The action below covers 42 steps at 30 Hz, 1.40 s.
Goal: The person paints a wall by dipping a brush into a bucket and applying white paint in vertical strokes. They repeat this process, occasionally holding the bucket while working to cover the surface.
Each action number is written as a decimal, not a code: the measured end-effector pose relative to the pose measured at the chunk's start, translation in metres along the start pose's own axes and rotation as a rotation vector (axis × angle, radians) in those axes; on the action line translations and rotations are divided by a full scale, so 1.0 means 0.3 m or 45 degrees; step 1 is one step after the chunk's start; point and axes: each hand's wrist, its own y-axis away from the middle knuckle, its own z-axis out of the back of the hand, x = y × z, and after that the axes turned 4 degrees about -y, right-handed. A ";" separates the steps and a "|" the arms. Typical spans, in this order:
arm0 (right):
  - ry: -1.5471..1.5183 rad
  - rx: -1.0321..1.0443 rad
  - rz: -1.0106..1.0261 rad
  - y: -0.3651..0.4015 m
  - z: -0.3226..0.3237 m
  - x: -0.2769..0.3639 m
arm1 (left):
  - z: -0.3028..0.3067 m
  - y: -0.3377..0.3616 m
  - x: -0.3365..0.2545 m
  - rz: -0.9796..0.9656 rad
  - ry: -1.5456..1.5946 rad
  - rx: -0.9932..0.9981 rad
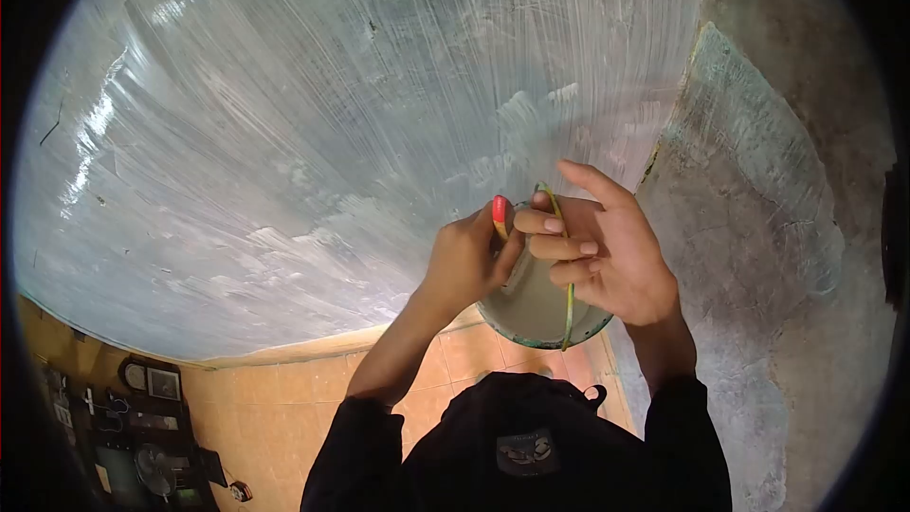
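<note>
Fingers wrapped round a handle with a red end (500, 210), my left hand (471, 259) is closed beside the bucket's left side. What the handle belongs to is mostly hidden by the hand. My right hand (607, 246) has its fingers curled over the thin green-yellow bucket handle (570, 303), palm up, with one finger stretched out to the upper left. Below both hands hangs a round bucket (543, 341) with a dark green rim and pale liquid (540, 308) inside.
A wall (332, 114) with streaky whitish brush marks fills the upper view. Rougher grey-brown wall (730, 228) is at the right. Orange floor tiles (275, 408) lie below. Dark furniture with a fan (154, 469) stands at lower left.
</note>
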 end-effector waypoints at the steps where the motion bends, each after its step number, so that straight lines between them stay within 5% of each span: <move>1: 0.034 0.002 0.000 0.002 0.003 0.000 | -0.001 0.001 -0.003 -0.003 0.011 0.003; 21: 0.036 0.018 0.031 0.034 0.042 0.027 | 0.009 -0.022 -0.047 0.020 -0.006 -0.050; 29: -0.080 0.015 0.099 0.028 0.053 0.030 | 0.010 -0.032 -0.056 -0.270 -0.299 -0.067; 42: -0.149 0.039 0.169 0.005 0.054 0.026 | 0.023 -0.008 -0.010 -0.356 -0.420 -0.158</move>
